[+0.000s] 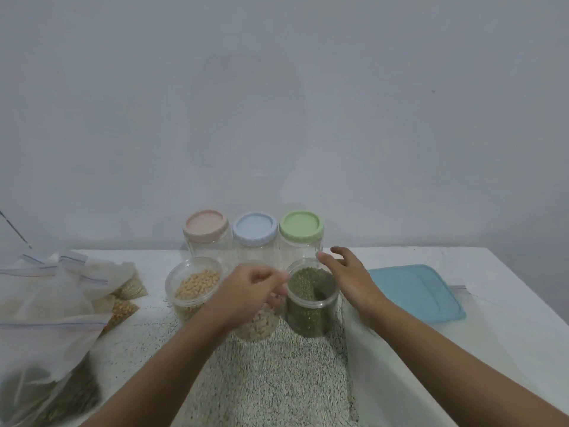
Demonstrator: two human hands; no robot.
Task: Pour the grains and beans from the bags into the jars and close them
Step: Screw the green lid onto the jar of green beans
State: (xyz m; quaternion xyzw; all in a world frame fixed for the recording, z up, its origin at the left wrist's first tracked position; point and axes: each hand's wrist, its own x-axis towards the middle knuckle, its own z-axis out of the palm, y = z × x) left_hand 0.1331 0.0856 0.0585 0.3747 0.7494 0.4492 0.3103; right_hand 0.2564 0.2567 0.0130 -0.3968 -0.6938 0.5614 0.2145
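The open mung bean jar (311,298) is flanked by the spread right hand (348,272). The left hand (249,288) is curled over the middle jar (258,325) (grip unclear). The green lid (301,224) is best unscrewed squarely.

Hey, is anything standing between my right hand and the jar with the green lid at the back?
Nothing visible does. Your right hand is open beside the right rim of the open jar of green beans, and the green-lidded jar stands just behind that jar, with clear air up to your fingertips.
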